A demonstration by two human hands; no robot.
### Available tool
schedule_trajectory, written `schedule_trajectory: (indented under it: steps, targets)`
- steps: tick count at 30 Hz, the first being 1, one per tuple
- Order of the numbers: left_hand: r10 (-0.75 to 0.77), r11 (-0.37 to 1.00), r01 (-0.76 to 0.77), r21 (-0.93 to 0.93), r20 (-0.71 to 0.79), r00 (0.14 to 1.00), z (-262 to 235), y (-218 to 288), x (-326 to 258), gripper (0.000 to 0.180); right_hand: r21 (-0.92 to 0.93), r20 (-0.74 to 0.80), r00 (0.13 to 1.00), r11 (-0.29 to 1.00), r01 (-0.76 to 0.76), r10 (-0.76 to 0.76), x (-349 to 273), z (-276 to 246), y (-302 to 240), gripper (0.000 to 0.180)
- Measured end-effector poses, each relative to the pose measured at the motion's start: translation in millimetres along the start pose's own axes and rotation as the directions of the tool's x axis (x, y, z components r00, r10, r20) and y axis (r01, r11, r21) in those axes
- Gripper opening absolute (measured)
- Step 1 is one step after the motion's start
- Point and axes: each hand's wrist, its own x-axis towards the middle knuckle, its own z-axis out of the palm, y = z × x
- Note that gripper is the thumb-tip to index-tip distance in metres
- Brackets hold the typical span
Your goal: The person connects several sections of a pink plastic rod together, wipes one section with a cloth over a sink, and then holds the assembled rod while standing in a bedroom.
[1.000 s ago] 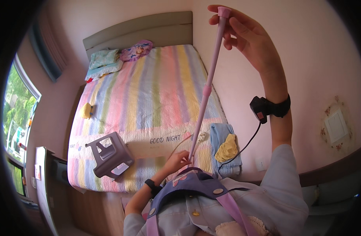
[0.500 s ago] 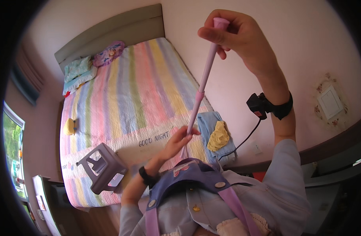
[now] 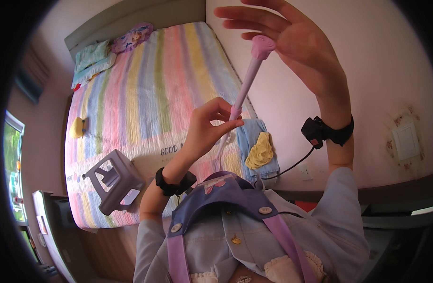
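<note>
While held upright and slightly tilted over the bed's right edge, pink telescopic pole (image 3: pixel 244 89) noted between both hands. Left hand (image 3: pixel 208 128) closed around the lower part of the shaft, thumb and forefinger pinched at a joint collar. Right hand (image 3: pixel 292 45) spread open, fingers extended, palm against or just behind the pole's rounded top cap (image 3: pixel 262 46); actual contact not determinable. Lower end of pole hidden behind the left hand and the purple pinafore bib (image 3: pixel 221 191).

Black wrist strap (image 3: pixel 175 184) on left wrist. Black wrist device (image 3: pixel 320 132) on right wrist, with a black cable (image 3: pixel 292 166) trailing down toward the body.

Below and behind: bed with pastel striped bedspread (image 3: pixel 145 94), white printed lettering band near its foot, partly covered by the left hand. Grey-lilac plastic step stool (image 3: pixel 113 181) lying tipped on its side on the bedspread, lower left. Small yellow object (image 3: pixel 77 127) near the left edge of the bed, kind not determinable. Folded blue cloth (image 3: pixel 254 141) at the bed's right edge, yellow cloth (image 3: pixel 260 151) lying on top of it. Pale green pillow (image 3: pixel 91 61) and purple patterned cushion (image 3: pixel 131 37) at the head end, side by side.

On the pink wall at right: white square wall plate (image 3: pixel 407 140), stained patch around it. Window (image 3: pixel 13 165) at far left, greenery outside.
</note>
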Motion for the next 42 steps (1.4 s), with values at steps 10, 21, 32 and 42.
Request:
schedule_trajectory:
  steps: [10, 21, 32, 42]
  targets:
    - [0.099, 0.973, -0.031, 0.228, -0.293, 0.951, -15.4, 15.4, -3.9, 0.017, 0.185, 0.013, 0.995, 0.978, -0.098, 0.098, -39.0, 5.4, -31.3, 0.091]
    - [0.077, 0.955, 0.038, 0.295, -0.370, 0.926, -15.3, 27.8, -0.4, 0.016, 0.196, -0.087, 0.996, 0.980, 0.018, -0.001, -32.8, 27.7, -25.3, 0.085]
    - [0.095, 0.954, 0.021, 0.298, -0.369, 0.924, -10.3, 29.9, 0.0, 0.021, 0.097, -0.312, 0.950, 0.995, -0.001, 0.032, -19.9, 34.3, -3.4, 0.073]
    - [0.134, 0.934, 0.014, 0.356, -0.388, 0.912, -12.1, 28.3, 0.3, 0.021, 0.236, -0.360, 0.930, 0.972, 0.019, 0.070, -14.8, 33.6, 14.9, 0.059]
